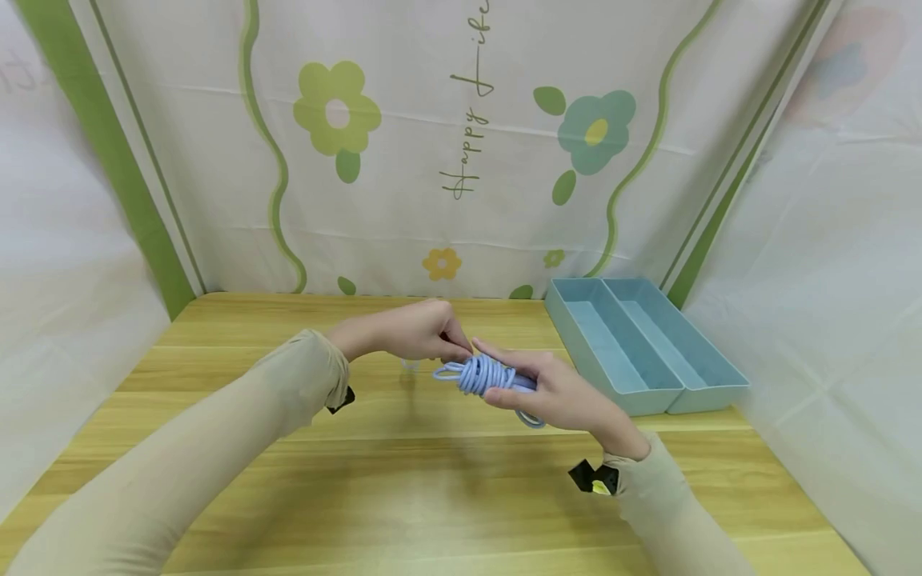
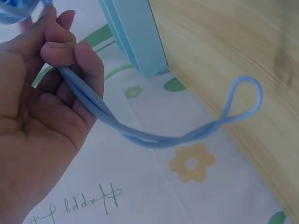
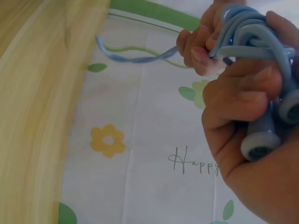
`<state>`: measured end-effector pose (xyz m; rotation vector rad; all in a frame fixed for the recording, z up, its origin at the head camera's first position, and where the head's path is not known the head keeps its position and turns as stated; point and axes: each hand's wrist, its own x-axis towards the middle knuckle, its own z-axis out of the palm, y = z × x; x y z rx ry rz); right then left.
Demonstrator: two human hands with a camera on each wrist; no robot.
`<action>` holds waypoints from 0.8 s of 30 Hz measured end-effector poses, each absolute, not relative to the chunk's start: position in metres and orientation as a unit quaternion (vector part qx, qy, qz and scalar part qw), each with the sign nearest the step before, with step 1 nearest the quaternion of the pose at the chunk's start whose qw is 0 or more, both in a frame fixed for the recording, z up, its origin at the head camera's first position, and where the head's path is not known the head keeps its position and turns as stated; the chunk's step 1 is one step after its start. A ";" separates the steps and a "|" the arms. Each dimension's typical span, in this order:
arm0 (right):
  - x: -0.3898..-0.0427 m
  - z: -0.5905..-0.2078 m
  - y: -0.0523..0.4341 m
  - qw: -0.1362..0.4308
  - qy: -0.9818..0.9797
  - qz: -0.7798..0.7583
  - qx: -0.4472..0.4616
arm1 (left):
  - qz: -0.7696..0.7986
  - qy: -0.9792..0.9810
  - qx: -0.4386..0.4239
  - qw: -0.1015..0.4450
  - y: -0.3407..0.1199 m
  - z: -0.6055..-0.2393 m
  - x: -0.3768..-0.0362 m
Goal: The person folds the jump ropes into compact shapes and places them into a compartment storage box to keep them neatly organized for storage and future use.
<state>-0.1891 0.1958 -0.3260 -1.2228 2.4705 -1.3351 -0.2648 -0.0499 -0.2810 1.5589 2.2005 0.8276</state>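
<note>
A light blue jump rope [image 1: 487, 376] is wound into a tight bundle between the two hands, above the table. My right hand [image 1: 551, 390] grips this bundle, its fingers curled around the two handles [image 3: 260, 141], whose round ends show in the right wrist view. Close to the other end of the coils, my left hand [image 1: 423, 330] pinches the doubled cord [image 2: 156, 141]. Past the left fingers that cord runs out twisted and finishes in a small open loop [image 2: 258, 105]. Some coils are hidden behind the right fingers.
Two long light blue bins [image 1: 651, 402] stand side by side at the table's back right. The wooden table [image 1: 403, 496] meets a white flowered cloth [image 1: 403, 200] at its back and sides. Small black devices [image 1: 342, 399] sit at both wrists.
</note>
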 end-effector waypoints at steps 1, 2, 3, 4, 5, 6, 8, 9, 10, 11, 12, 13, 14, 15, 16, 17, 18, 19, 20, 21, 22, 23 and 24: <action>-0.189 -0.327 0.196 0.037 0.812 -0.427 -0.396 | 0.288 0.771 0.544 0.162 -0.049 -0.280 -0.264; -0.189 -0.328 0.195 0.030 0.821 -0.412 -0.393 | 0.285 0.774 0.542 0.163 -0.048 -0.279 -0.264; -0.189 -0.328 0.195 0.024 0.831 -0.397 -0.390 | 0.282 0.777 0.539 0.162 -0.047 -0.279 -0.263; -0.188 -0.329 0.194 0.018 0.840 -0.381 -0.386 | 0.279 0.781 0.535 0.159 -0.046 -0.278 -0.262; -0.188 -0.329 0.193 0.013 0.849 -0.364 -0.382 | 0.275 0.787 0.530 0.156 -0.045 -0.278 -0.261; -0.187 -0.330 0.193 0.008 0.858 -0.348 -0.377 | 0.271 0.794 0.523 0.152 -0.044 -0.277 -0.260; -0.186 -0.330 0.191 -0.002 0.876 -0.317 -0.364 | 0.265 0.808 0.506 0.143 -0.042 -0.275 -0.258; -0.185 -0.329 0.191 -0.005 0.883 -0.305 -0.357 | 0.264 0.814 0.499 0.138 -0.040 -0.274 -0.256; -0.185 -0.330 0.190 -0.008 0.889 -0.294 -0.350 | 0.262 0.820 0.492 0.133 -0.038 -0.274 -0.255; -0.185 -0.330 0.189 -0.010 0.895 -0.286 -0.343 | 0.260 0.825 0.485 0.128 -0.037 -0.273 -0.253; -0.185 -0.330 0.188 -0.011 0.899 -0.282 -0.336 | 0.257 0.830 0.480 0.122 -0.035 -0.272 -0.251; -0.185 -0.330 0.188 -0.013 0.902 -0.279 -0.329 | 0.256 0.834 0.475 0.115 -0.033 -0.272 -0.249; -0.185 -0.330 0.187 -0.015 0.905 -0.278 -0.321 | 0.254 0.838 0.470 0.107 -0.031 -0.271 -0.247; -0.185 -0.331 0.187 -0.017 0.908 -0.278 -0.313 | 0.252 0.843 0.466 0.098 -0.029 -0.270 -0.245; -0.185 -0.331 0.187 -0.019 0.910 -0.280 -0.304 | 0.249 0.847 0.461 0.088 -0.028 -0.269 -0.243; -0.185 -0.331 0.187 -0.020 0.912 -0.282 -0.296 | 0.247 0.851 0.457 0.079 -0.026 -0.269 -0.241; -0.185 -0.331 0.187 -0.021 0.914 -0.286 -0.288 | 0.244 0.854 0.456 0.067 -0.024 -0.268 -0.239; -0.185 -0.331 0.187 -0.022 0.916 -0.289 -0.279 | 0.239 0.857 0.454 0.055 -0.023 -0.268 -0.237; -0.185 -0.331 0.186 -0.022 0.917 -0.292 -0.270 | 0.233 0.860 0.452 0.043 -0.022 -0.267 -0.235; -0.185 -0.331 0.186 -0.024 0.918 -0.296 -0.262 | 0.225 0.864 0.450 0.029 -0.021 -0.267 -0.233; -0.185 -0.331 0.186 -0.025 0.919 -0.301 -0.254 | 0.218 0.866 0.449 0.017 -0.019 -0.267 -0.231; -0.185 -0.331 0.185 -0.029 0.920 -0.304 -0.246 | 0.210 0.869 0.448 0.003 -0.018 -0.268 -0.230; -0.185 -0.332 0.185 -0.033 0.921 -0.307 -0.236 | 0.201 0.871 0.448 -0.011 -0.017 -0.268 -0.228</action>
